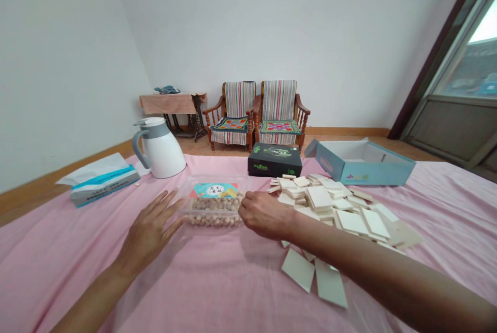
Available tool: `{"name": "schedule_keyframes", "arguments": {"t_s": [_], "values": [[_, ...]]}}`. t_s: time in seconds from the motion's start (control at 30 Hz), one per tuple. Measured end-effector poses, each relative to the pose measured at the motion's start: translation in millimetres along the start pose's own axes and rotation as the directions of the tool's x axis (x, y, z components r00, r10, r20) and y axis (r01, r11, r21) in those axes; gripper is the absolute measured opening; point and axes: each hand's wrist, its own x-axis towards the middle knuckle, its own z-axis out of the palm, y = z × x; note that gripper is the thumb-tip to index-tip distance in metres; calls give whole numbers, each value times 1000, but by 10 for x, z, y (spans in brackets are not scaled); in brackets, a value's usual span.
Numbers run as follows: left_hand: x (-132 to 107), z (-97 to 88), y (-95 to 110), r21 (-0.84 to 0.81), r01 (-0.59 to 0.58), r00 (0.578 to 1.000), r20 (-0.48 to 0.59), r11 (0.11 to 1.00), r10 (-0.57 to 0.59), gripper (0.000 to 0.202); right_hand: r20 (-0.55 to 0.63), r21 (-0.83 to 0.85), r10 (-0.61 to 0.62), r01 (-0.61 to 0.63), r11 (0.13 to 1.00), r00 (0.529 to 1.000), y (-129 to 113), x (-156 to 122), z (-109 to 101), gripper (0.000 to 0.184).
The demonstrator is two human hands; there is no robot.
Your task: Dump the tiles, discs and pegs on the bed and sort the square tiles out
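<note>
A clear plastic food box with a colourful label on its lid lies on the pink cloth in front of me. Small beige pieces fill it. At its left side rests my left hand, fingers spread, the tips touching the box's edge. My right hand is curled at the box's right edge with the fingers pressed together; whether they pinch the rim or something else is hidden. Under and beyond my right forearm lies a loose heap of white square tiles.
A white jug and a tissue pack stand at the left. Behind the heap are a black box and an open blue box. Two armchairs and a cloth-covered table stand by the wall.
</note>
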Motion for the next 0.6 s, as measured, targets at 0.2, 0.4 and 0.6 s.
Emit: {"name": "schedule_keyframes", "arguments": {"t_s": [0.2,0.4,0.6], "values": [[254,42,475,-49,-239,970,-58,970,236,40,29,-15,-13,13,1000,1000,-24,23,-64,15],[341,152,660,-172,-290,954,-132,941,269,23,-31,-37,-4,3,999,999,-93,-23,-51,15],[344,157,611,-259,-288,956,-136,922,260,20,-65,-32,23,-25,999,998,-116,-25,-79,17]]}}
